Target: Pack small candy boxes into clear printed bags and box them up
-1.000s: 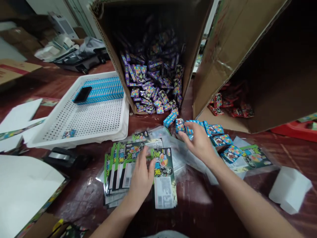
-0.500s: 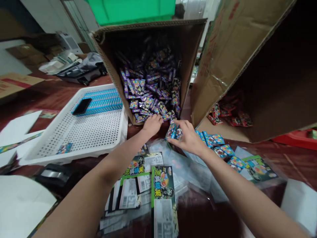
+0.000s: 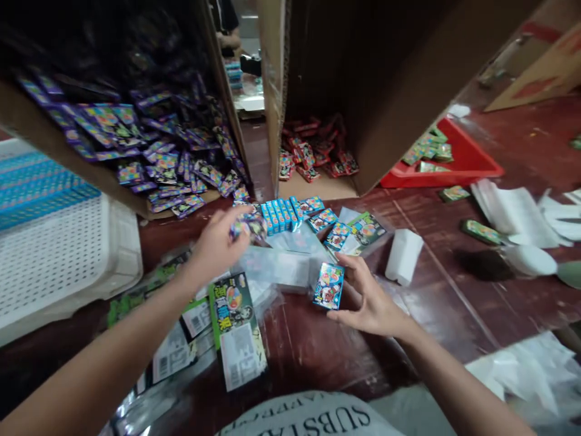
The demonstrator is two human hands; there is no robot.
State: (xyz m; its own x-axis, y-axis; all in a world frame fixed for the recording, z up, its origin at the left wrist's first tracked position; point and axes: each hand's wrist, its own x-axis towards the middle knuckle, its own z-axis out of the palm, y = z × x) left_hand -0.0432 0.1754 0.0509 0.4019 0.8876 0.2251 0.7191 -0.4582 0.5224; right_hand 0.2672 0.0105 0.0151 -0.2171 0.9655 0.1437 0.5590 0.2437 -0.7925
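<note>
My left hand (image 3: 221, 243) is closed around one or more small purple candy boxes (image 3: 250, 225), just in front of the left carton; its motion blurs them. Between the thumb and fingers of my right hand (image 3: 370, 297) is a blue candy box (image 3: 329, 286), its printed face up, above the dark red table. A row of blue candy boxes (image 3: 278, 217) stands on edge to the right of my left hand. More blue boxes (image 3: 322, 220) lie loose beside the row. Clear plastic sleeves (image 3: 276, 266) lie between my hands, and a printed black-and-green card pack (image 3: 238, 330) lies nearer me.
The left carton (image 3: 247, 163) holds many purple boxes; the right carton (image 3: 327, 189) holds red ones. A red tray (image 3: 476, 166) contains green packs. The white perforated basket (image 3: 122, 242) stands at left. A folded white paper piece (image 3: 403, 257) is right of my right hand.
The view has swung to the right. My left hand has come away from the left carton's mouth with purple boxes, and my right hand has drawn a blue box toward me.
</note>
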